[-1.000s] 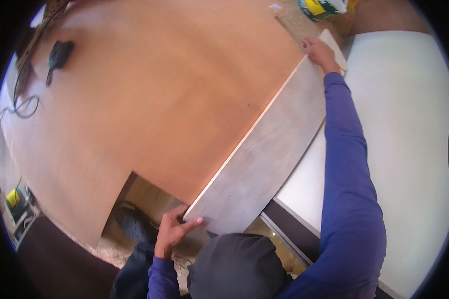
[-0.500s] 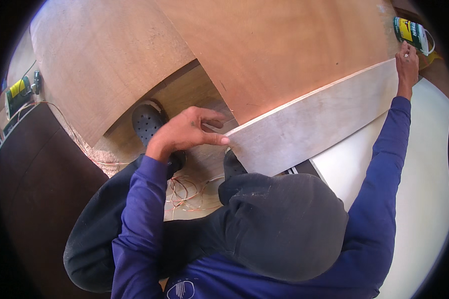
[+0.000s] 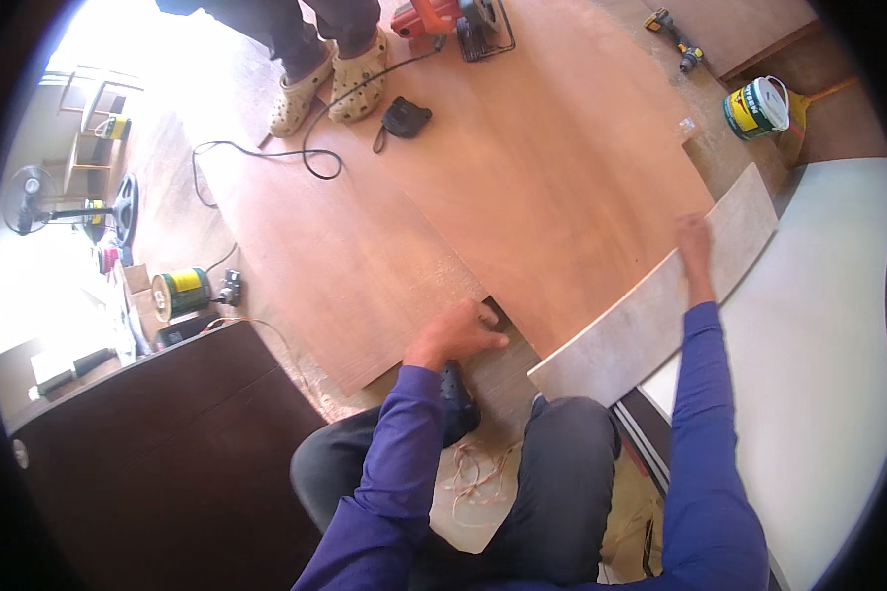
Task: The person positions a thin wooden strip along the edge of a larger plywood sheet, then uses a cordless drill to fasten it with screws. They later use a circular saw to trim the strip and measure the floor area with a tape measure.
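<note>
A long plywood strip [image 3: 601, 350] with a pale grey face leans on edge, slanting from my knees toward the far right. My right hand [image 3: 696, 246], a little blurred, is closed over its upper edge, past the middle toward the far end. My left hand [image 3: 460, 332] hovers left of the strip's near end, apart from it. Its fingers are loosely curled, with a gap to the thumb and nothing between them. Beyond the strip lies a large reddish-brown plywood sheet [image 3: 562, 158], with another sheet [image 3: 306, 246] beside it on the left.
Another person's legs and beige clogs [image 3: 358, 81] stand on the sheets, near a red circular saw [image 3: 429, 18], its cord and a black tape measure [image 3: 405, 117]. A dark panel [image 3: 168, 443] lies left, a white panel [image 3: 818, 345] right. A bucket [image 3: 756, 108] and drill [image 3: 675, 39] sit far right.
My view has lifted, bringing the other person's legs and the saw in. My left hand has come away from the strip's near corner. My right hand has shifted inward from its far end.
</note>
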Demonstrator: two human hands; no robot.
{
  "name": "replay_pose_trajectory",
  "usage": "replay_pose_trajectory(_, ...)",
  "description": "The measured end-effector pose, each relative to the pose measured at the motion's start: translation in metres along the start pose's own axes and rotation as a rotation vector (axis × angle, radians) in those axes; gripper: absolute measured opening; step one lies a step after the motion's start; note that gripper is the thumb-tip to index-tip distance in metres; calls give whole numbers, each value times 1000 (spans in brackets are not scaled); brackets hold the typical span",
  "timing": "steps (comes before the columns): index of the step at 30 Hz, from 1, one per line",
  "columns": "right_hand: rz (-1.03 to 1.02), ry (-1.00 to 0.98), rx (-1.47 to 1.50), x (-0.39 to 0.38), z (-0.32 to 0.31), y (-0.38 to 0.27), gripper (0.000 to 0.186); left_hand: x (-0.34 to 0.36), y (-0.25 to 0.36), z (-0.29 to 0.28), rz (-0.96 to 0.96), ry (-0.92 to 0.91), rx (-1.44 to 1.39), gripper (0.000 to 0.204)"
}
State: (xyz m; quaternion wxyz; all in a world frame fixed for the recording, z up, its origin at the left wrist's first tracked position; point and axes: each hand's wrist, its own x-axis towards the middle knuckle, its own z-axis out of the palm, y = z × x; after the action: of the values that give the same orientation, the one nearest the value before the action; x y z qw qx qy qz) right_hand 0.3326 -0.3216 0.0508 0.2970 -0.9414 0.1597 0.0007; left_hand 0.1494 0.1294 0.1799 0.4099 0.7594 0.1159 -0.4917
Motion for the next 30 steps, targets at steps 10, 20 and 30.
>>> replay_pose_trajectory(10, 514, -872, 1001, -288, -74, -322, 22, -164, 58, 4, 197, 267, -328, 46)
replay_pose_trajectory(20, -5, -737, 481, -366, -149, -367, 19, -274, 49, 25, 66, 117, -667, 27)
replay_pose_trajectory(30, 451, -744, 430, -403, -253, -222, 26, -353, 45, 20, -186, 347, -49, 48)
